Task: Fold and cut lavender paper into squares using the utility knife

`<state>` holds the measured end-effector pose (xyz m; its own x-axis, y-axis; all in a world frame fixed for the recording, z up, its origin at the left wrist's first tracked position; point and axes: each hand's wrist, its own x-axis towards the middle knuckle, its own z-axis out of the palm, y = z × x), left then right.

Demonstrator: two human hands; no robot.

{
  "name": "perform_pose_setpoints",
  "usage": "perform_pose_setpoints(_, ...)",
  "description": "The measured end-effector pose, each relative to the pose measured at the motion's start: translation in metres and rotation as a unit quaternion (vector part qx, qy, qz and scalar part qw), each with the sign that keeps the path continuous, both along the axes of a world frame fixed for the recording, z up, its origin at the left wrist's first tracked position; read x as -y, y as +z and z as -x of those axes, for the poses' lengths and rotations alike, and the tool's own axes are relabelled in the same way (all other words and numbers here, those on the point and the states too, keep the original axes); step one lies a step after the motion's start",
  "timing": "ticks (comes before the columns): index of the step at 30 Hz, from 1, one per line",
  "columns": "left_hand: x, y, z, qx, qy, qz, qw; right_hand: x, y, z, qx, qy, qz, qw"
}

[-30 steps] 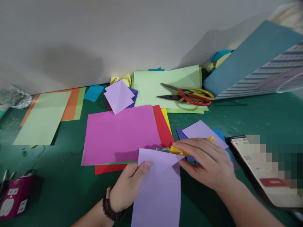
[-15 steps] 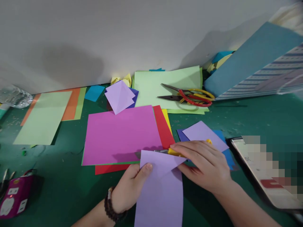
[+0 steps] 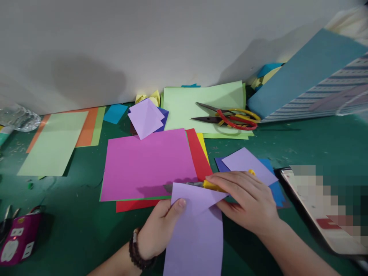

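My left hand (image 3: 161, 230), with a dark bead bracelet on the wrist, pinches the left edge of a folded lilac paper sheet (image 3: 195, 234) near the table's front edge. My right hand (image 3: 247, 199) is closed on a yellow-handled utility knife (image 3: 211, 185). Its blade runs along the paper's top fold and the tip pokes out at the left end. Behind the blade lies a magenta sheet (image 3: 146, 165) on top of red and yellow sheets.
Red and yellow scissors (image 3: 230, 115) rest on a pale green sheet at the back. Lilac squares (image 3: 145, 117) lie mid-table and by my right hand. A phone (image 3: 313, 207) sits at right, a power strip (image 3: 17, 239) at left, a blue folder (image 3: 304, 73) leans at back right.
The knife has slid a little leftward along the fold, its tip now showing past the paper's left corner. My left hand and the lilac sheet shifted slightly right.
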<state>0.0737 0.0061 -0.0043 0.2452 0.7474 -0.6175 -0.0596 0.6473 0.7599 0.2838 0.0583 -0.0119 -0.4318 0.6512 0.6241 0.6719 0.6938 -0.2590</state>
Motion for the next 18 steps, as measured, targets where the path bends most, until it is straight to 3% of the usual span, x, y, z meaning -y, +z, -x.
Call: perform_pose_setpoints(18, 0.0030, -0.0030, -0.0033, 0.012, 0.031, 0.004, 0.999, -0.0020, -0.0012, -0.0032, 0.008, -0.002, -0.002, 1.000)
